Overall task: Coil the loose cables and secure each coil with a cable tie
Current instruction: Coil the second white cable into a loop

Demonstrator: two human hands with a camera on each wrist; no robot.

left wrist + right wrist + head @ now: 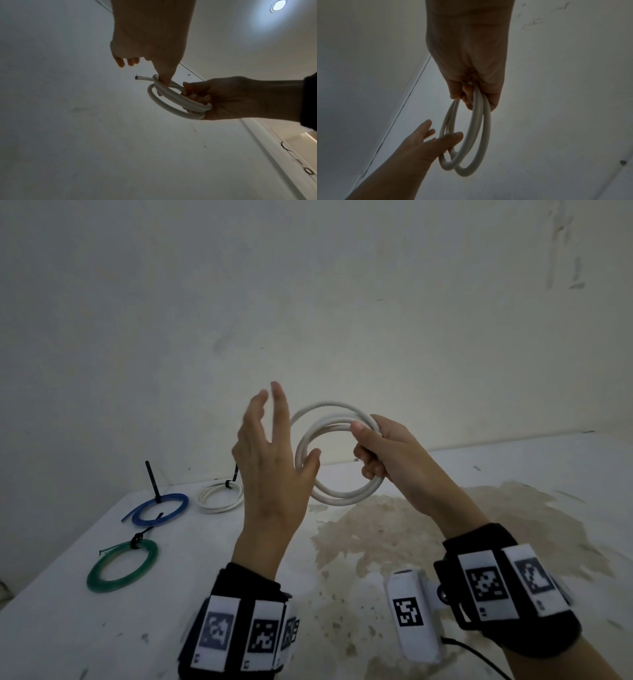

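A thick white cable coil (342,496) of about three loops is held upright above the table. My right hand (387,450) grips its right side, fingers curled round the loops (476,128). My left hand (274,453) is at the coil's left side with its fingers straight and spread upward. Only its thumb (164,75) touches the loops (164,104), close to the cut free end (139,78) that sticks out leftward. In the right wrist view the left hand (426,140) reaches in from below, thumb against the coil. No cable tie shows on this coil.
Three tied coils lie at the table's left: a blue one (161,508) with an upright black tie tail, a thin white one (219,498), and a green one (121,566). The white table (68,628) has a brown stain under my hands. A wall stands close behind.
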